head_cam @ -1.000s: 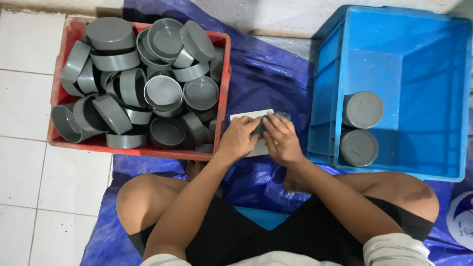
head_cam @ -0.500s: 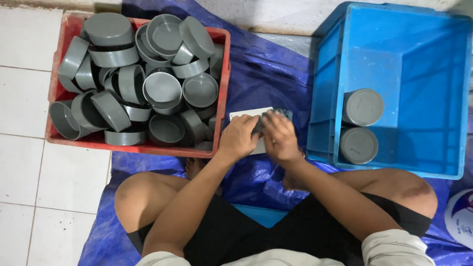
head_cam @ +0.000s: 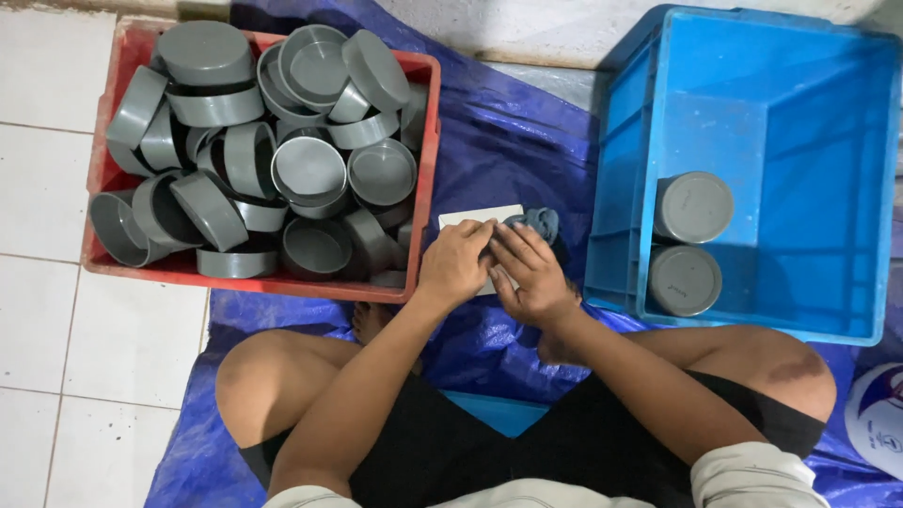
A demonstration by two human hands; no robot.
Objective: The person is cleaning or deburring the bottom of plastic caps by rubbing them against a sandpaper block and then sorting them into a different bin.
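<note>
My left hand [head_cam: 458, 265] and right hand [head_cam: 529, 275] meet over a flat white rectangular sheet [head_cam: 470, 218] on the blue plastic tarp [head_cam: 513, 141], both curled and pinching at it. A dark grey cloth [head_cam: 538, 222] lies just beyond my right fingertips, between the red plastic crate [head_cam: 428, 169] and the blue plastic crate [head_cam: 621, 188].

Caps crate [head_cam: 113, 179] left, bin [head_cam: 781, 94] right, hands between

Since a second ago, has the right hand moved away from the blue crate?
No. The right hand stays beside the left hand over the white sheet, just left of the blue crate wall, as before.
</note>
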